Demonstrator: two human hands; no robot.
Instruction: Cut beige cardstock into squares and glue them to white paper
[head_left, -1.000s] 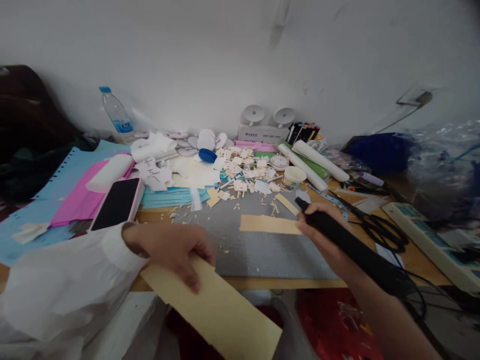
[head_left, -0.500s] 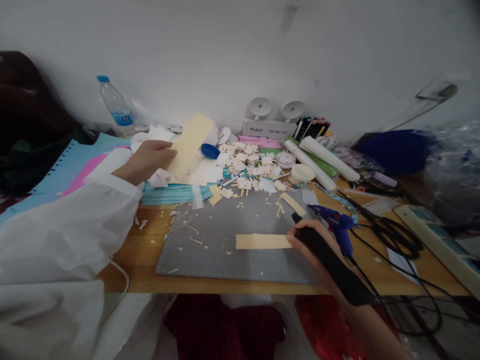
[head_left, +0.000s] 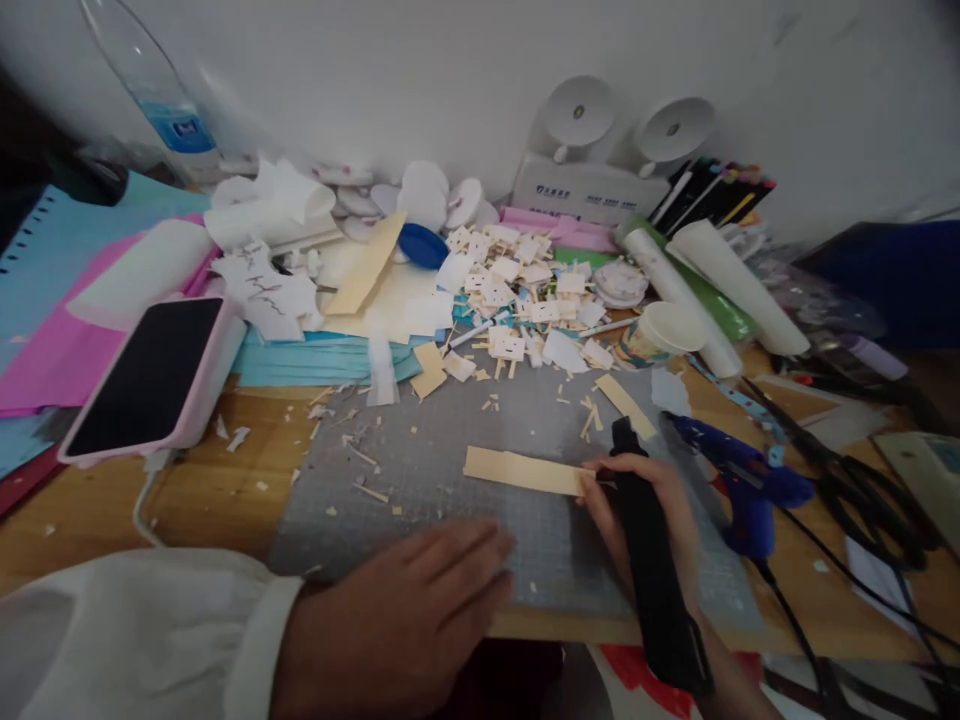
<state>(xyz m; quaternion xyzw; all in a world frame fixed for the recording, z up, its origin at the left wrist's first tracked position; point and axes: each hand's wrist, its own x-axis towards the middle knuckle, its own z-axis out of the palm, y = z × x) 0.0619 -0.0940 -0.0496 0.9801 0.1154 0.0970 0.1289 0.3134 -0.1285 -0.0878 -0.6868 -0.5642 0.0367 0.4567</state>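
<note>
My right hand point(head_left: 664, 510) pinches one end of a cream paper strip point(head_left: 525, 472) between its fingers, and the strip reaches left over the grey cutting mat point(head_left: 420, 545). A long black object point(head_left: 652, 570) runs along the same hand towards the wrist; I cannot make out its kind. My left hand point(head_left: 405, 610), slightly blurred, is over the mat's front edge with its fingers stretched out and nothing in them. A cream paper sheet point(head_left: 367, 265) leans on the papers at the back. Paper scraps and a shorter cream strip point(head_left: 626, 403) lie on the mat.
A blue glue gun point(head_left: 739, 485) and black scissors point(head_left: 862, 495) lie on the right with cables. At the back are a pile of small paper figures point(head_left: 517, 285), a paper cup point(head_left: 664, 333) and white rolls point(head_left: 739, 285). A phone point(head_left: 150, 375) stands left, beside a bottle point(head_left: 161, 100).
My left hand has let go of the cream sheet at the back and come down to the mat's front. My right hand still holds the strip. The view has tilted down and closer.
</note>
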